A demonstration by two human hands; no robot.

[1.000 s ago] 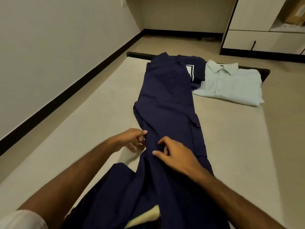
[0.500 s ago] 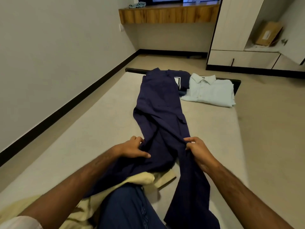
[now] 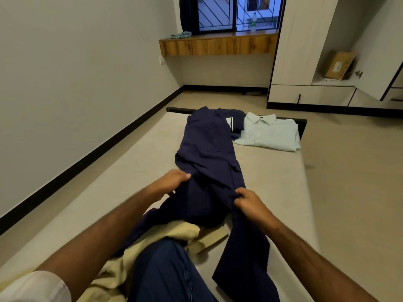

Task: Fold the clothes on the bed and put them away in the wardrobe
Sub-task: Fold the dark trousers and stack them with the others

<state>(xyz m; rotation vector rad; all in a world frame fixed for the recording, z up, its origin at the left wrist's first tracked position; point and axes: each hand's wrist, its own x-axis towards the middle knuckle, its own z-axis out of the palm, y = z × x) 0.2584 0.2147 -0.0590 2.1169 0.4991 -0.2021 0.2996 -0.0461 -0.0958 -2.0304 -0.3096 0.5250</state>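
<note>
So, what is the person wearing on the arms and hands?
Both forearms are bare, and no gloves, rings or watch show on the left hand or the right hand. A white sleeve, rolled or short, covers the left upper arm. No sleeve shows on the right arm.

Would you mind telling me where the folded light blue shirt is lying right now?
The folded light blue shirt lies at the bed's far right corner in the head view, beside the navy trousers, nearest the wardrobe.

Bare mattress (image 3: 104, 192) lies open left of the navy trousers (image 3: 207, 149) and to their right (short of the folded pale shirt (image 3: 269, 135)); a beige garment (image 3: 174, 236) crowds the near end.
</note>
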